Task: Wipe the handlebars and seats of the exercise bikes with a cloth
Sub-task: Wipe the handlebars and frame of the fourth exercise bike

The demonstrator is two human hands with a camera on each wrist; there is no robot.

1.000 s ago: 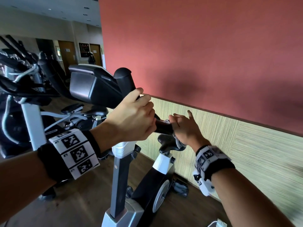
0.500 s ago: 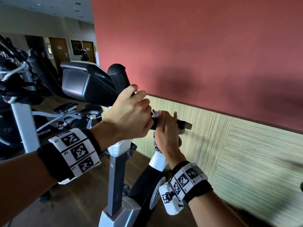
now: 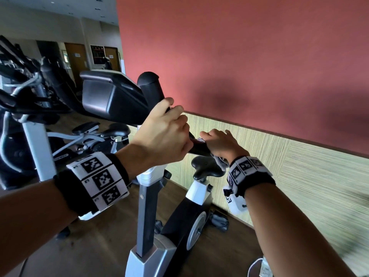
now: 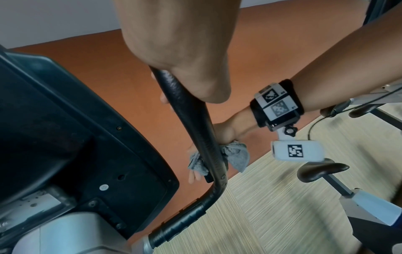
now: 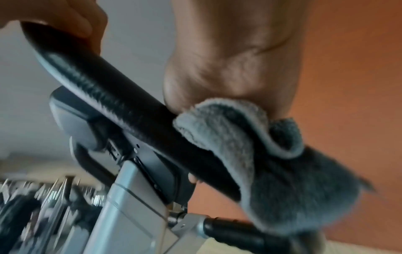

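Where the right hand [image 3: 219,144] closes over the black handlebar [image 4: 195,130], its grip is curled round the bar with a grey cloth [image 5: 272,163] wrapped between palm and bar. Cloth folds hang loose below the bar on both sides of it, as the left wrist view shows. One fingertip of this hand shows under the bar in the right wrist view; that view is blurred.

Left hand [image 3: 161,136]: grip likewise curled round the same handlebar, higher up the bar and just beside the right hand, holding bare bar with no cloth under it. A short stretch of uncovered bar separates the two hands.

Handlebar: it rises to a rounded black end above the left hand and bends at its lower part toward the grey column of the exercise bike [image 3: 147,206]. A dark console [image 3: 111,98] sits just beside the bar, on the side away from the red wall [image 3: 249,56].

Seat [image 3: 207,168]: black, below the right hand, apart from it, untouched by either hand.

Surroundings: the bike stands on a dark wooden floor [image 3: 95,242] near a striped wall panel [image 3: 319,176]. Further exercise machines [image 3: 26,92] stand beyond the console.
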